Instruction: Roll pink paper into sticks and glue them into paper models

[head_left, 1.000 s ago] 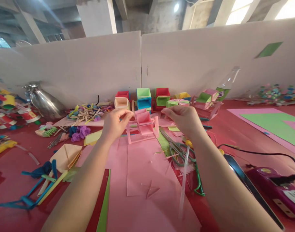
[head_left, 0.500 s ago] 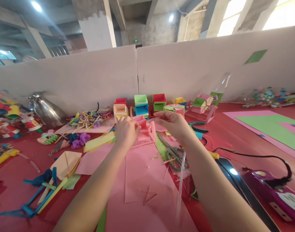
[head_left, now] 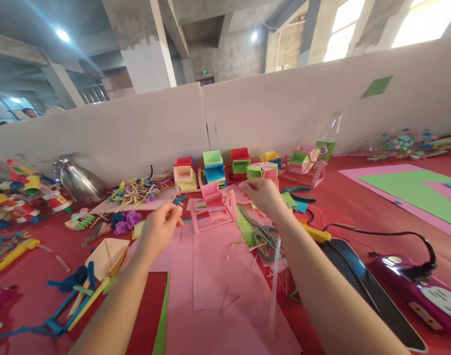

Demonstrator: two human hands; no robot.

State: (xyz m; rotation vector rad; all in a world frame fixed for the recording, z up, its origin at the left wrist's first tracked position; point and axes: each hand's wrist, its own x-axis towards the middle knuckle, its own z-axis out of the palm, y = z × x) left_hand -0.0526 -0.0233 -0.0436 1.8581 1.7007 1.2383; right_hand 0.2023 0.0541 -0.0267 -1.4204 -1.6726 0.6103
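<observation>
A small pink paper model with an upright frame and folded boxes (head_left: 215, 209) stands on a pink sheet (head_left: 225, 276), between my two hands and apart from both. To its left, my left hand (head_left: 159, 227) is closed, thumb and fingertips together; whatever it might hold is too small to make out. My right hand (head_left: 262, 196) hovers to the right of the model, its fingers drawn into a pinch with the tips hidden from me. Just below that hand lie scissors (head_left: 264, 231) on green scraps. Behind the model stand folded paper boxes (head_left: 214, 172) in several colours.
On the right are a phone (head_left: 365, 291), a purple power strip (head_left: 425, 291), pliers (head_left: 299, 194) and a bottle (head_left: 330, 135). Leftward lie a metal jug (head_left: 79, 180), wooden sticks (head_left: 134, 190) and a yellow glue gun (head_left: 16, 254). A white partition (head_left: 136, 130) closes off the back.
My left hand has come off the pink model and moved left and toward me. My right hand has drawn its spread fingers together. The pink model now shows fully.
</observation>
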